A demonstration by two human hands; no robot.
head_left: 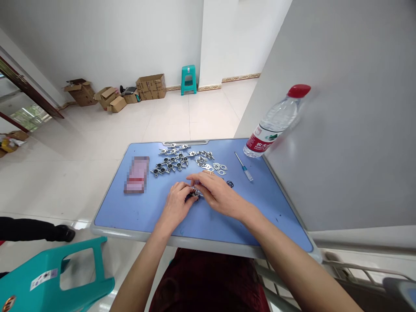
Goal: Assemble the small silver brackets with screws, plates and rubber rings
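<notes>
Near the front middle of the blue table, a small silvery metal fitting (196, 193) lies between my hands, partly covered by fingers. My left hand (177, 200) is closed on it from the left, thumb and fingers pinching its side. Over its top and right side, my right hand (221, 194) is bent with thumb and fingers brought together; what they pinch is hidden. Just beyond the right hand lie flat metal gaskets (221, 172) and black rubber rings (230, 183). Several similar metal fittings with black centres (170, 167) are grouped farther left.
A screwdriver (244, 167) with a clear blue handle and a red-capped water bottle (269, 130) are on the right, beside a grey panel (351, 130). A blurred pinkish rectangle (137, 174) lies left. A teal stool (42, 277) and someone's dark-clad leg (29, 229) are at lower left.
</notes>
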